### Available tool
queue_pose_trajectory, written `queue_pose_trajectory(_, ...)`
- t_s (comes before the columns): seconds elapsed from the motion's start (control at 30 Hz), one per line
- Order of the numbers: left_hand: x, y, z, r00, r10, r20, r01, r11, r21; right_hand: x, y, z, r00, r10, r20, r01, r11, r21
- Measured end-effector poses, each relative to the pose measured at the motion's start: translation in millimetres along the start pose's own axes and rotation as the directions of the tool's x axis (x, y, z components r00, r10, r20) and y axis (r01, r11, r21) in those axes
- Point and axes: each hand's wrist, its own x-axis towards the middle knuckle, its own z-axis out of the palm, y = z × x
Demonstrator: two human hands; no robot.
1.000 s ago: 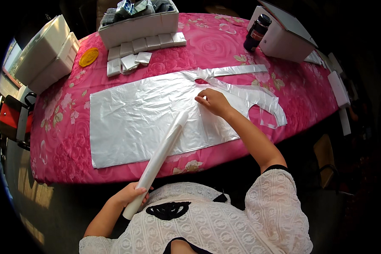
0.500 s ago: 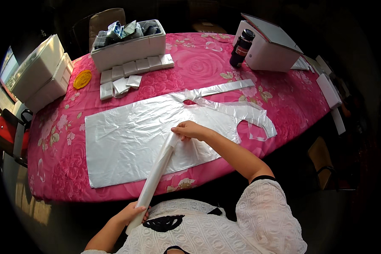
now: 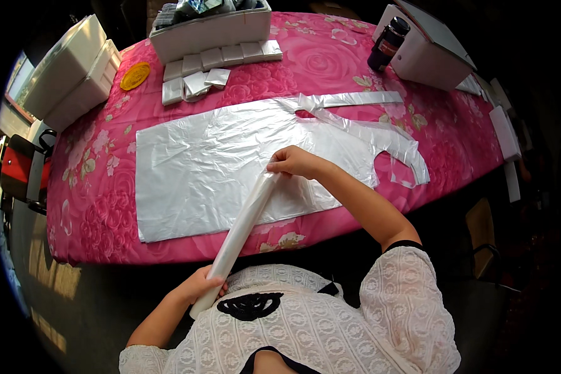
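A long, narrow strip of folded whitish plastic film [image 3: 242, 227] slants from my waist up over the near edge of the table. My left hand [image 3: 199, 285] is closed round its lower part, close to my body. At the upper end, my right hand [image 3: 296, 162] pinches the strip between thumb and fingers. Beneath that hand, large shiny white plastic sheets [image 3: 193, 162] lie flat on the table, with cut-out openings and strap-like bands at the right end. Whether they are one piece or a stack, I cannot tell.
A pink floral cloth [image 3: 318, 59] covers the table. Behind stand small square white packets [image 3: 212, 59] and a filled white foam box [image 3: 212, 34]. A yellow disc [image 3: 135, 76] and stacked foam boxes [image 3: 75, 75] are left; a dark flask [image 3: 389, 43] and white box [image 3: 421, 53] right.
The view has shifted, so the table and its things sit higher and slightly to the right. Both hands keep their hold on the folded strip, which stays at nearly the same slant.
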Motion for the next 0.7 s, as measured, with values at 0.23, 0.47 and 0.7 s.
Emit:
queue_pose_trajectory(0.23,-9,-1,-9,0.998,-0.062,0.032,0.060,0.997,0.055,8,21,-45,0.898,-0.085,-0.432,0.031,0.991,-0.131)
queue_pose_trajectory(0.47,-50,-1,-58,0.976,-0.203,0.079,0.175,0.947,0.269,-23,68,-186,0.606,-0.176,-0.776,-0.058,0.963,-0.264)
queue_pose_trajectory(0.7,-37,104,-41,0.990,-0.095,0.105,-0.013,0.680,0.734,9,21,-129,0.786,-0.260,-0.561,0.116,0.953,-0.279)
